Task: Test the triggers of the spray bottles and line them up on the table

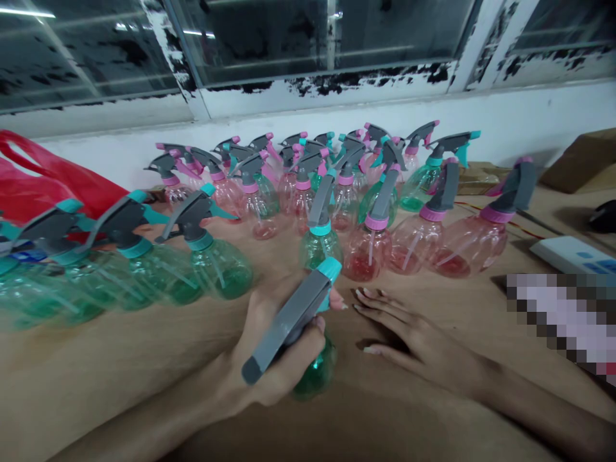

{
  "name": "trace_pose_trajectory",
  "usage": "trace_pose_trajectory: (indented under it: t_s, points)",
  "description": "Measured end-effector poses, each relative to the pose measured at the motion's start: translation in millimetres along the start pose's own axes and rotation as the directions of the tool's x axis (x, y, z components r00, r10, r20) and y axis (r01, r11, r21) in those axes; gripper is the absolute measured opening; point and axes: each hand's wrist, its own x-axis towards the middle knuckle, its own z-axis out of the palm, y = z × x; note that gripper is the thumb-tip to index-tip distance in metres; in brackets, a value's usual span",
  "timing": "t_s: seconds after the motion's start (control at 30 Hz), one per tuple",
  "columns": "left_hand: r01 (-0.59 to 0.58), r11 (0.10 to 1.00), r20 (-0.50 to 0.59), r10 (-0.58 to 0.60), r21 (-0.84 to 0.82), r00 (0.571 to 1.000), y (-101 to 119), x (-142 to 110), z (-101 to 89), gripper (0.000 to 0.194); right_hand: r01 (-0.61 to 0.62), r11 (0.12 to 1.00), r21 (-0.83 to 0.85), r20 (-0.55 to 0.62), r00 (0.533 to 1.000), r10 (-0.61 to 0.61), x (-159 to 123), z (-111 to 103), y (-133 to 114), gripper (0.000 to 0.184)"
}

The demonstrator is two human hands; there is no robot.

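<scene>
My left hand (283,353) is wrapped round the neck of a green spray bottle (315,372) with a grey and turquoise trigger head, near the front of the table. Its lower body shows below my fingers. To the right, my right hand (399,327) lies palm down just above or on the tabletop, fingers stretched and holding nothing. Just beyond both hands stand another green spray bottle (320,247) and a pink spray bottle (368,253) with a grey head and pink collar.
Green spray bottles (221,273) form a row at left; several pink and green ones crowd the back of the wooden table (144,378). A red bag (62,186) is at far left. At right are a cardboard box (582,160), a white device (572,253) and a black mouse (605,217).
</scene>
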Motion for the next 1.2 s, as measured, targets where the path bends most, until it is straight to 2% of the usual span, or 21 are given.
trace_pose_trajectory:
  t_s: [0.17, 0.27, 0.47, 0.7, 1.2]
  points:
    - [0.007, 1.0, -0.004, -0.007, -0.012, 1.0, -0.2, 0.6, 0.3, 0.021, -0.019, 1.0, 0.021, -0.011, 1.0, 0.02, 0.0, 0.1, -1.3, 0.057]
    - [0.047, 0.998, -0.002, -0.047, 0.034, 0.999, 0.9, -1.2, 1.0, 0.025, -0.022, 1.0, 0.021, -0.015, 1.0, 0.022, -0.5, 1.1, -0.9, 0.057]
    - [0.023, 0.998, -0.051, -0.02, 0.05, 0.998, 1.8, -0.6, 3.4, 0.031, -0.016, 1.0, 0.009, -0.012, 1.0, 0.016, -0.2, 1.7, 0.2, 0.058]
    - [-0.001, 0.999, -0.046, 0.002, 0.033, 0.999, 0.2, -0.2, 4.9, 0.032, -0.015, 1.0, -0.001, -0.013, 1.0, 0.015, 0.1, 2.1, 0.7, 0.058]
    - [0.032, 0.999, -0.018, -0.032, 0.034, 0.999, -0.9, -1.5, 5.0, 0.035, -0.008, 1.0, -0.009, -0.013, 1.0, 0.008, -1.3, 2.6, 1.8, 0.058]
